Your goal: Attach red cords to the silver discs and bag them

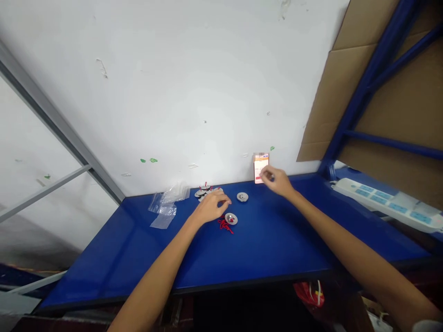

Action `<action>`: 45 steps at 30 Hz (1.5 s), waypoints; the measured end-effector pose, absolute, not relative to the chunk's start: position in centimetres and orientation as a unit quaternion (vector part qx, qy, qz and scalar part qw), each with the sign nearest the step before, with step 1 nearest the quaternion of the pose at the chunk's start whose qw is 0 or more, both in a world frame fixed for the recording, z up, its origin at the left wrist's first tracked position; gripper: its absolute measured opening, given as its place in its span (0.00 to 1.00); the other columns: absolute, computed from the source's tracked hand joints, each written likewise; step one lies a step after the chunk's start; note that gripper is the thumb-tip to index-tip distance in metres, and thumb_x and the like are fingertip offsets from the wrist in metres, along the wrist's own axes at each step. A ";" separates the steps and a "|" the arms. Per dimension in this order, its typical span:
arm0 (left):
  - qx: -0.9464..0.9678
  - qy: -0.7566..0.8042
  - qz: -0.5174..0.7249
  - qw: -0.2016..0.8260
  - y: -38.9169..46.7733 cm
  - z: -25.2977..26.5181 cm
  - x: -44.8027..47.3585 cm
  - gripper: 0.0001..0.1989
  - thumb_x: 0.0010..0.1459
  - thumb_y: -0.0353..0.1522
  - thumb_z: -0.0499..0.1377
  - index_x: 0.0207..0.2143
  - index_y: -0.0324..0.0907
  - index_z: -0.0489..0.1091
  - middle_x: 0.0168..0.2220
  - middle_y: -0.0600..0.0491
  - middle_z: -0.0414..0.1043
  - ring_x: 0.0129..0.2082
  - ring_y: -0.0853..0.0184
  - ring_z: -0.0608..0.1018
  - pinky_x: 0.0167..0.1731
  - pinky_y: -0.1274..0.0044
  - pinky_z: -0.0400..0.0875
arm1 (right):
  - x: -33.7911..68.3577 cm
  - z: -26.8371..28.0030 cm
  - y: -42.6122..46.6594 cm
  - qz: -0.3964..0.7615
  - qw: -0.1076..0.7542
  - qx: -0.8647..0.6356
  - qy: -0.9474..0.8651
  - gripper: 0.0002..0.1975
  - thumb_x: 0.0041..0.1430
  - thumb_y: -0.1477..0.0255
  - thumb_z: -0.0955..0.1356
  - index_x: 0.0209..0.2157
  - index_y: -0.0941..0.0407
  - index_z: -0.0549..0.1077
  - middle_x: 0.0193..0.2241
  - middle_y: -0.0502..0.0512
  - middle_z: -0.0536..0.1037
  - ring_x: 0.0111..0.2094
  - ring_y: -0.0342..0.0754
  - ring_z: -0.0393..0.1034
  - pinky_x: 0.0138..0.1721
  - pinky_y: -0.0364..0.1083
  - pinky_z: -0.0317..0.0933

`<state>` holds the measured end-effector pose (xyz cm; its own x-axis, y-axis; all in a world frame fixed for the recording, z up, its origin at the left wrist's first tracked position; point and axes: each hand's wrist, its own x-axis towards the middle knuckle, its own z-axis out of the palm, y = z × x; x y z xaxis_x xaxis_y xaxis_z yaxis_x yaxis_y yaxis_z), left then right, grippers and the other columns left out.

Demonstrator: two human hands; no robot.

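My left hand [212, 206] hovers low over the table with bent fingers, a gap showing between thumb and forefinger. Just right of its fingertips lies a small dished metal disc like a finger cymbal [231, 219], with a knotted red cord [225, 226] beside it. Behind that hand is a cluster of similar metal discs [204, 191], partly covered by it. Another disc [242, 197] rests alone farther right. My right hand [276, 180] is at a lit phone [260, 167] leaning on the wall, forefinger at its screen; a dark spot between the fingers is unclear.
Clear plastic zip bags [166, 205] lie left on the blue table [259, 249]. A white power strip [387, 203] runs along the right side, below a blue metal frame [360, 92] and cardboard [332, 97]. A red bag [309, 294] shows below the front edge.
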<state>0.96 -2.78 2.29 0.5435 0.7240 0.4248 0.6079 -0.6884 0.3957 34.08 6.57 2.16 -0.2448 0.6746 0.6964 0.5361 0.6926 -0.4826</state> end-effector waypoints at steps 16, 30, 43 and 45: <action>0.909 0.313 0.149 0.233 -3.0 2.5 1.6 0.05 0.61 0.35 0.68 0.38 0.46 0.85 0.37 0.51 0.80 0.36 0.65 0.79 0.39 0.75 0.70 | 27.5 1.8 2.5 0.078 0.228 -0.220 -0.945 0.07 0.64 0.74 0.69 0.38 0.52 0.82 0.35 0.52 0.83 0.34 0.49 0.75 0.36 0.46 0.62; 0.842 0.442 0.287 0.118 -1.5 2.8 -0.7 0.15 0.70 0.37 0.57 0.37 0.44 0.83 0.36 0.52 0.82 0.35 0.64 0.79 0.38 0.73 0.69 | 26.5 1.9 0.9 0.194 0.151 -0.207 -0.947 0.34 0.58 0.53 0.78 0.64 0.49 0.75 0.54 0.59 0.80 0.48 0.56 0.76 0.49 0.51 0.68; 0.737 0.397 0.328 0.437 -0.7 1.6 -1.1 0.16 0.64 0.42 0.63 0.42 0.39 0.82 0.35 0.48 0.79 0.28 0.69 0.76 0.23 0.80 0.66 | 26.6 1.2 1.7 0.292 0.218 -0.243 -0.899 0.22 0.55 0.64 0.78 0.50 0.54 0.78 0.40 0.53 0.82 0.39 0.49 0.76 0.43 0.47 0.70; 0.723 0.402 0.344 0.444 -0.9 1.8 -1.0 0.16 0.64 0.41 0.63 0.46 0.39 0.81 0.37 0.47 0.79 0.25 0.72 0.75 0.19 0.81 0.61 | 26.8 1.3 1.7 0.314 0.252 -0.251 -0.880 0.23 0.55 0.60 0.78 0.50 0.54 0.78 0.40 0.54 0.83 0.40 0.49 0.77 0.45 0.48 0.71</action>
